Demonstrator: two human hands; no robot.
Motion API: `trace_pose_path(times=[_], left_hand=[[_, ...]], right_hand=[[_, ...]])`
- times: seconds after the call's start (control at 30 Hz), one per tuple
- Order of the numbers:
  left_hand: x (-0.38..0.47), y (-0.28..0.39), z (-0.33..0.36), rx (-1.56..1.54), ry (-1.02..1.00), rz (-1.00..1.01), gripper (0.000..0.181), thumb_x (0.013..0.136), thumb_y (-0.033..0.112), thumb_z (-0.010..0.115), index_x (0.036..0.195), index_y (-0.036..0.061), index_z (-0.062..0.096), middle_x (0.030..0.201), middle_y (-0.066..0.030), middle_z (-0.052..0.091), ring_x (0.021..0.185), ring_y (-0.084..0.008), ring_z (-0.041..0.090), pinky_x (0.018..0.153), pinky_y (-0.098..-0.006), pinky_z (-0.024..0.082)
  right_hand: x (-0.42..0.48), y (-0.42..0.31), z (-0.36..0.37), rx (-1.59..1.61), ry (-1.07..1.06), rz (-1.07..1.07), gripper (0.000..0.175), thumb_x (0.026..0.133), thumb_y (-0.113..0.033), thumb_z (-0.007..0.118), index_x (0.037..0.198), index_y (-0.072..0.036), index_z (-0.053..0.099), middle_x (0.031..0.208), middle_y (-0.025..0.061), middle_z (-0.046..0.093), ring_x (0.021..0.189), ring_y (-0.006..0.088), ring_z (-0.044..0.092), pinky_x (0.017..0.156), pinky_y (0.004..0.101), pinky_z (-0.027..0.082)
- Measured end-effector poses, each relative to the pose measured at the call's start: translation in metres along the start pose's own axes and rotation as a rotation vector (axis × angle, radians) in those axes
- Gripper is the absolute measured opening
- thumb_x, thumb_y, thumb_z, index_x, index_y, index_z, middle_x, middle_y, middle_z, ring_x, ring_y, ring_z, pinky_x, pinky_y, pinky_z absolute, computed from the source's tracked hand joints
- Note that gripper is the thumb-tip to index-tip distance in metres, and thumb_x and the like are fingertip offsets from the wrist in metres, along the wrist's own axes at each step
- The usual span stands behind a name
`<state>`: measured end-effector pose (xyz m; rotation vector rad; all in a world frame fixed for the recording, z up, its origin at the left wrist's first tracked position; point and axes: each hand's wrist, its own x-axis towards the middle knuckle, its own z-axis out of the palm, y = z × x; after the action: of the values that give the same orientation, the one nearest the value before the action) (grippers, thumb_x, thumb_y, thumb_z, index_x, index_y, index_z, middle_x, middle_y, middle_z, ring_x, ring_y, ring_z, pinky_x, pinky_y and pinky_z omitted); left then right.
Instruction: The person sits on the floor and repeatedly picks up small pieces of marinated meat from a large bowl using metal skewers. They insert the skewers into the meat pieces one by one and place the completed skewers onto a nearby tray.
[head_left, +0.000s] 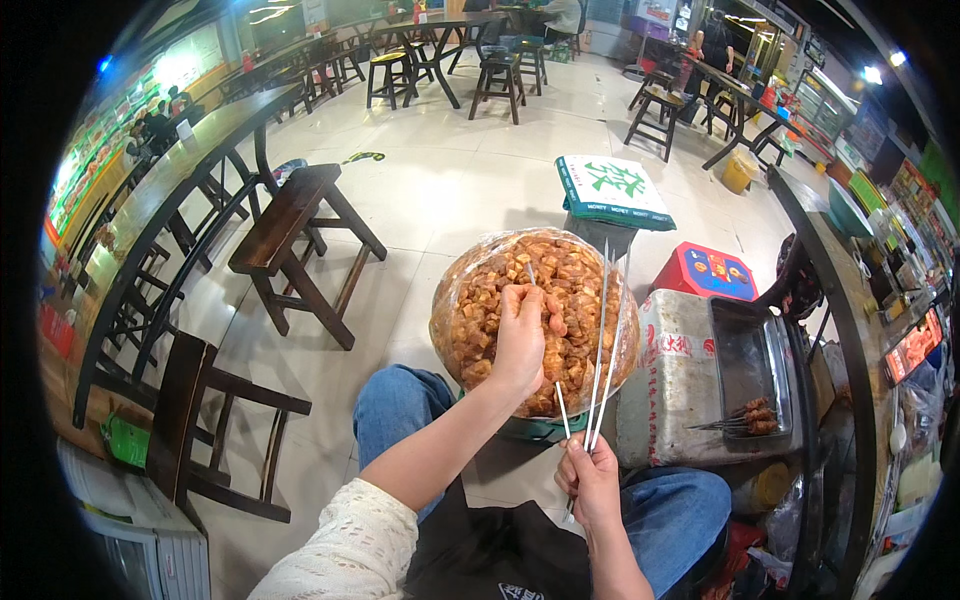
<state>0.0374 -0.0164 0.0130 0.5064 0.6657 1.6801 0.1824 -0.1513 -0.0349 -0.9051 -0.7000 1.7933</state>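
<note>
A big round container lined with clear plastic, heaped with marinated meat chunks (487, 307), stands between the knees. My left hand (523, 334) is over the meat, fingers pinched round a thin metal skewer (532, 273) whose tip points up and away; whether meat is on it is hidden by the fingers. Below and right of it, my right hand (590, 476) is closed round several long metal skewers (602, 322), which fan out over the container's right side. To the right, loaded meat skewers (752, 418) lie at the near end of a dark metal tray (739, 330).
The tray rests on a white foam box (667, 390), with a red and blue box (705, 271) behind. A white and green cushion (615, 191) lies beyond the container. Wooden stools (289, 225) stand left, a long counter (832, 300) right. A person (715, 49) stands far back.
</note>
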Motion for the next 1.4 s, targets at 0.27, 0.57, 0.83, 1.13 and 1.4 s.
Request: trace_pose_path(times=[0.27, 0.57, 0.83, 1.13, 1.4], left_hand=[[0.009, 0.022, -0.009, -0.285, -0.346, -0.401, 0.052, 0.099, 0.056, 0.026, 0.076, 0.0123, 0.043, 0.056, 0.0049, 0.030, 0.044, -0.0071, 0.027, 0.042, -0.0215, 0.025], [-0.006, 0.015, 0.014, -0.076, 0.115, -0.388, 0.055, 0.098, 0.057, 0.028, 0.102, 0.0079, 0.053, 0.082, -0.0063, 0.060, 0.077, -0.0212, 0.063, 0.068, -0.0381, 0.055], [-0.007, 0.014, 0.010, -0.161, -0.014, -0.707, 0.062, 0.093, 0.069, 0.018, 0.072, 0.0146, 0.039, 0.056, 0.0053, 0.028, 0.045, -0.0078, 0.023, 0.040, -0.0230, 0.018], [-0.005, 0.025, 0.009, -0.204, -0.053, -0.651, 0.063, 0.092, 0.069, 0.017, 0.069, 0.0135, 0.036, 0.054, 0.0043, 0.028, 0.042, -0.0081, 0.022, 0.039, -0.0245, 0.018], [0.003, 0.037, 0.012, -0.040, -0.079, -0.471, 0.063, 0.093, 0.068, 0.020, 0.071, 0.0127, 0.040, 0.058, 0.0015, 0.033, 0.047, -0.0080, 0.031, 0.039, -0.0228, 0.024]], right_hand=[[-0.001, -0.004, -0.006, 0.201, -0.179, 0.165, 0.012, 0.098, -0.014, 0.049, 0.095, -0.005, 0.055, 0.055, -0.0042, 0.035, 0.043, 0.0051, 0.025, 0.042, 0.0222, 0.021], [0.009, 0.006, 0.004, -0.279, 0.173, -0.290, 0.008, 0.097, -0.010, 0.052, 0.091, -0.005, 0.053, 0.060, -0.0043, 0.040, 0.050, 0.0030, 0.033, 0.046, 0.0204, 0.025], [0.005, 0.008, 0.009, -0.253, 0.154, -0.212, 0.009, 0.097, -0.012, 0.053, 0.092, -0.004, 0.053, 0.060, -0.0040, 0.040, 0.050, 0.0037, 0.034, 0.045, 0.0213, 0.027], [-0.003, -0.003, 0.009, 0.118, -0.071, 0.053, 0.012, 0.099, -0.015, 0.050, 0.097, -0.004, 0.053, 0.056, -0.0037, 0.035, 0.045, 0.0051, 0.026, 0.042, 0.0225, 0.023], [0.001, 0.014, 0.006, -0.078, -0.041, -0.023, 0.011, 0.099, -0.016, 0.049, 0.098, -0.005, 0.052, 0.057, -0.0027, 0.037, 0.046, 0.0057, 0.030, 0.043, 0.0219, 0.024]])
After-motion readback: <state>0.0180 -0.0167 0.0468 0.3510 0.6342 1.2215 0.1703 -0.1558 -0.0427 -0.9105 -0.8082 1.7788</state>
